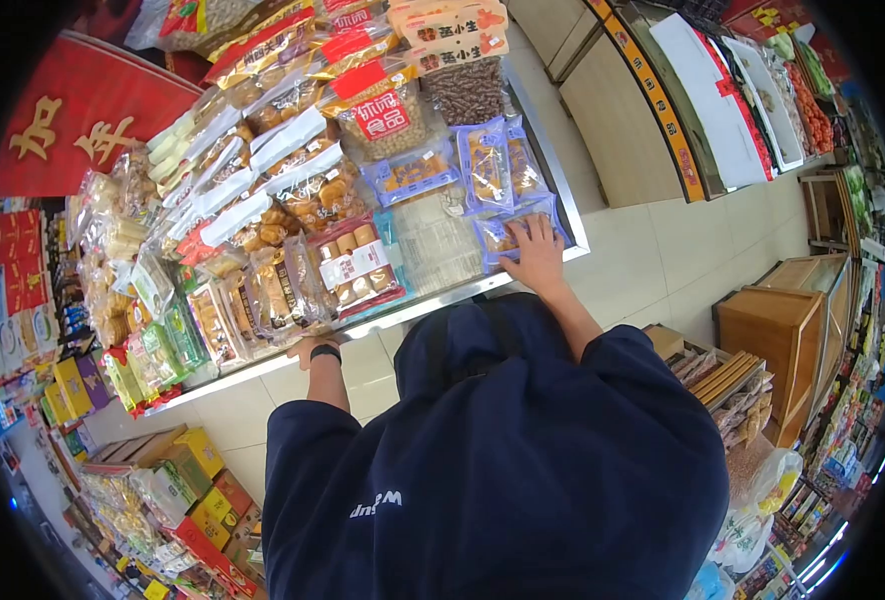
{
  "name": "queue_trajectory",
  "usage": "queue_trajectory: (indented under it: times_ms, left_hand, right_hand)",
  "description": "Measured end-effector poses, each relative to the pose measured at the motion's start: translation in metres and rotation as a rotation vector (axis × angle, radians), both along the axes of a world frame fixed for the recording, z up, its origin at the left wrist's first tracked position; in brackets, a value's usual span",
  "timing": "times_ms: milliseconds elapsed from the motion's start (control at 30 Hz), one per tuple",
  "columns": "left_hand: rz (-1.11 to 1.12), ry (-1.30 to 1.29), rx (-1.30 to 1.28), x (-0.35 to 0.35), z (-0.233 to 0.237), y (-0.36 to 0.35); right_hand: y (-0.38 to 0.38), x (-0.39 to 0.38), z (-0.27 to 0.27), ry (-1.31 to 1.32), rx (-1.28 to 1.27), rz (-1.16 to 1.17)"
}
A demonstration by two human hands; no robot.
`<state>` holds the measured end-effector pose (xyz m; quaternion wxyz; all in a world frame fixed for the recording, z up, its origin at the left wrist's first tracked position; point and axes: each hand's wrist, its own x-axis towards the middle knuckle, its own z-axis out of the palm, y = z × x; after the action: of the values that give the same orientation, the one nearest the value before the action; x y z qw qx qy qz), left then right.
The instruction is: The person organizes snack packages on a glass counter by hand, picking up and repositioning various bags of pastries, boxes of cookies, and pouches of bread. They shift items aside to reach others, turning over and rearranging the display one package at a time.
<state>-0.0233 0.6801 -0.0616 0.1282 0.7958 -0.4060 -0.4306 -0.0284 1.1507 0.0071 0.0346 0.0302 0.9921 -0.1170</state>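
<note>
My right hand (536, 252) lies with fingers spread on a purple-edged snack packet (494, 238) at the front right corner of the display table (433, 303). Just behind it are two more purple packets, one upright packet (485, 165) beside another (525, 165). To its left, a clear plastic tray (428, 235) shows ridged compartments. My left hand (312, 350) is at the table's front edge, below a bag of rolled pastries (351, 262) with a white label. Its fingers are mostly hidden. A dark band (327, 349) circles that wrist.
Bagged snacks (303, 185) crowd the table's left and back. A second counter (623, 110) stands right across a tiled aisle (653, 240). Wooden cabinets (773, 325) are at right, and stacked cartons (203, 490) at lower left.
</note>
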Motion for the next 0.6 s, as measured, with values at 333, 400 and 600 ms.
queue_trajectory:
  times_ms: [333, 400, 600]
  left_hand:
    - [0.090, 0.104, -0.009, -0.009, 0.066, 0.032]
    - [0.113, 0.100, -0.007, -0.011, 0.069, 0.034]
    - [0.226, 0.186, 0.050, -0.008, 0.060, 0.025]
  right_hand:
    - [0.004, -0.050, -0.006, -0.043, -0.187, -0.287]
    - [0.002, -0.075, 0.011, -0.055, -0.290, -0.359]
    - [-0.006, -0.128, -0.010, 0.107, -0.376, -0.275]
